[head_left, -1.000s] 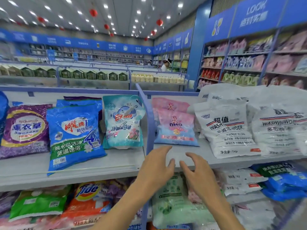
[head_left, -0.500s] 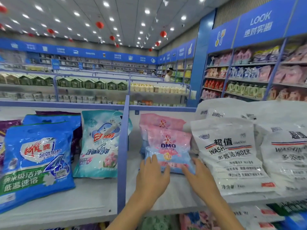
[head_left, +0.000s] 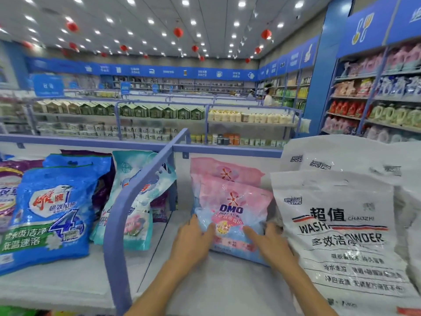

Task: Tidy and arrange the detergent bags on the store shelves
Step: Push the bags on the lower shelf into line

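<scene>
A pink-and-blue OMO detergent bag (head_left: 230,201) leans upright on the top shelf (head_left: 227,283), with a second pink bag (head_left: 225,169) standing behind it. My left hand (head_left: 193,238) holds its lower left edge, thumb on the front. At the lower right edge, my right hand (head_left: 266,242) grips the same bag, squeezed against a large white washing powder bag (head_left: 337,236). Left of the blue shelf divider (head_left: 127,197) stand a teal bag (head_left: 134,201), a blue bag (head_left: 52,213) and a purple bag (head_left: 9,185).
More white bags (head_left: 341,156) are piled behind and right of the front white one. Bare shelf surface lies in front of the OMO bag. Further aisles of goods fill the background, and a person (head_left: 267,96) stands far off by the right wall shelving.
Both hands rose from below the shelf edge, reached forward and took hold of the OMO bag's lower corners. The view moved closer to the shelf.
</scene>
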The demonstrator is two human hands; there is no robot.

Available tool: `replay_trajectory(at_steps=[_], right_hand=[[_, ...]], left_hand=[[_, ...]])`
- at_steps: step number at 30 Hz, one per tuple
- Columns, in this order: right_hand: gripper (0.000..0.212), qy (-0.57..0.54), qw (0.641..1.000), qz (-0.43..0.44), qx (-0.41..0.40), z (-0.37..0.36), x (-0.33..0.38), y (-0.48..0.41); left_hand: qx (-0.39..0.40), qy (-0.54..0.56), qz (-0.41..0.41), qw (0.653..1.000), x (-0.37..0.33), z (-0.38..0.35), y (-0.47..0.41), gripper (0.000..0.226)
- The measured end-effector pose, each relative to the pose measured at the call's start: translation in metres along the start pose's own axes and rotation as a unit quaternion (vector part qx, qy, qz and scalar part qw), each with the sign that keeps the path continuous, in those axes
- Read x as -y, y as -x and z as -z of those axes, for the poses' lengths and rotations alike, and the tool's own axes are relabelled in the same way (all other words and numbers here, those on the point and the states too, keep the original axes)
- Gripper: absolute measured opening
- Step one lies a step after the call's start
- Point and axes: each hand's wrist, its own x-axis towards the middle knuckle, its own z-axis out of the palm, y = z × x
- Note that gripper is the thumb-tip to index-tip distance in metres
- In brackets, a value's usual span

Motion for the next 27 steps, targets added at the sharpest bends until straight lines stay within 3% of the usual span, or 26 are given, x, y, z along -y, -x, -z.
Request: replay_trajectory(at_steps=[3,6,8,11,14,21,24,27], right_hand=[[0.063,-0.186,0.982,-0.023,0.014,-0.001,-0.006,-0.018],[0.050,-0.309,0.949,-0.030,0.053,-0.004,-0.020,-0.035],[0.040,-0.323,0.943,-0.002,0.081,-0.005,-0.025,-0.039],[0.044,-0.341,0.937,0.032,0.077,-0.006,-0.026,-0.047],[0.046,-0.341,0.935,0.064,0.072,-0.009,-0.021,-0.059],[0.032,-0.434,0.899,0.051,0.019,0.012,0.022,-0.094],[0.029,-0.457,0.888,0.051,0.009,0.015,0.032,-0.105],[0.035,-0.429,0.901,0.058,-0.007,0.005,0.029,-0.109]], left_hand=[[0.012,0.058,0.061,0.996,0.002,-0.001,-0.016,0.057],[0.001,0.179,0.094,0.979,-0.004,0.005,-0.035,0.064],[0.008,0.235,0.094,0.968,-0.010,0.010,-0.043,0.058],[0.013,0.310,0.090,0.946,-0.015,0.012,-0.051,0.038],[-0.033,0.418,0.094,0.903,-0.019,0.014,-0.059,0.026],[-0.100,0.483,0.057,0.868,-0.024,0.018,-0.091,0.036],[-0.127,0.537,0.046,0.833,-0.025,0.017,-0.104,0.017],[-0.155,0.484,0.020,0.861,-0.023,0.008,-0.113,0.028]])
